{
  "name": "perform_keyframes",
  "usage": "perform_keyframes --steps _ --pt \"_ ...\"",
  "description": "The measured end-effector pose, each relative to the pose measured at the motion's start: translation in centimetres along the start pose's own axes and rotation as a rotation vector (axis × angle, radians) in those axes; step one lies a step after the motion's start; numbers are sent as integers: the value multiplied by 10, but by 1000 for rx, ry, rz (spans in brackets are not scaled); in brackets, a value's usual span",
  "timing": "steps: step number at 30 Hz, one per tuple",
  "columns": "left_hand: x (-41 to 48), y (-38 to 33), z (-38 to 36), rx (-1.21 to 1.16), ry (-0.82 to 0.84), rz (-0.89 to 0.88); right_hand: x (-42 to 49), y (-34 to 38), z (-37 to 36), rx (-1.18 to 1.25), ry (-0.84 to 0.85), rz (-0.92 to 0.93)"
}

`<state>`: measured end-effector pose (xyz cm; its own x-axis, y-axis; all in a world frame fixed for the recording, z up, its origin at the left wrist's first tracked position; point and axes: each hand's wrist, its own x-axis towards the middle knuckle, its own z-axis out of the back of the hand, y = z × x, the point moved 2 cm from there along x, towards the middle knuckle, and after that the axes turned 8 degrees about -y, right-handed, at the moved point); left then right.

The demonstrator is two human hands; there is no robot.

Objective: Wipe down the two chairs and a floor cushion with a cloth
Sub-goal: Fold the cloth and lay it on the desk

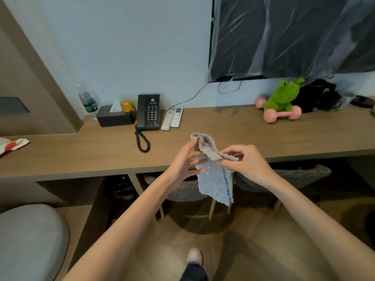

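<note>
Position: the person stands facing a long wooden desk (pixel 243 126), both bare forearms extended forward.

Cloth (pixel 215 177): held in the air between the two hands, level with the front edge of the desk and touching neither desk nor chairs. The upper part is folded over and shows a grey-beige face. The lower part hangs free below the hands and shows a light blue face with a dark line running down it.

Left hand (pixel 182 163): at the cloth's left edge. The thumb lies against the folded top and the fingers reach across the blue face, so the cloth is gripped between them.

Right hand (pixel 247 163): at the cloth's right edge, fingers curled, fingertips pinching the fold where the beige and blue faces meet.

Chairs: two are tucked under the desk, directly behind and below the hanging cloth. The left chair (pixel 182 189) is partly hidden by the left wrist and the cloth; the right chair (pixel 294 175) shows behind the right forearm.

Cushion (pixel 30 240): grey, rounded, at the lower left, well apart from both hands.

On the desk: a telephone (pixel 148 112), a tissue box (pixel 115 117), a green frog toy (pixel 282 98).
</note>
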<state>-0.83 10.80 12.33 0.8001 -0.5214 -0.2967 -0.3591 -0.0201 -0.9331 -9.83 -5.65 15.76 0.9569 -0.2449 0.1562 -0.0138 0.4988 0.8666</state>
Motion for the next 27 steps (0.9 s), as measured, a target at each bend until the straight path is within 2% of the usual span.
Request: perform_keyframes --steps 2,4,8,14,18,23,27 --pt "28 -8 -14 44 46 13 21 -11 10 50 39 4" --pt "60 -12 -23 123 9 42 46 -24 21 73 56 -18" --pt "129 -27 -36 266 -19 -1 102 -56 52 8 1 -68" --pt "233 -75 -35 559 -237 -347 188 -107 129 -118 -370 -143" --pt "288 -110 -34 642 -361 -524 239 -132 168 -36 -509 -171" --pt "317 -136 -46 670 -405 -658 287 -150 194 -90 -531 -31" --pt "316 -108 -60 712 -419 -616 291 -186 202 -216 -485 -33"
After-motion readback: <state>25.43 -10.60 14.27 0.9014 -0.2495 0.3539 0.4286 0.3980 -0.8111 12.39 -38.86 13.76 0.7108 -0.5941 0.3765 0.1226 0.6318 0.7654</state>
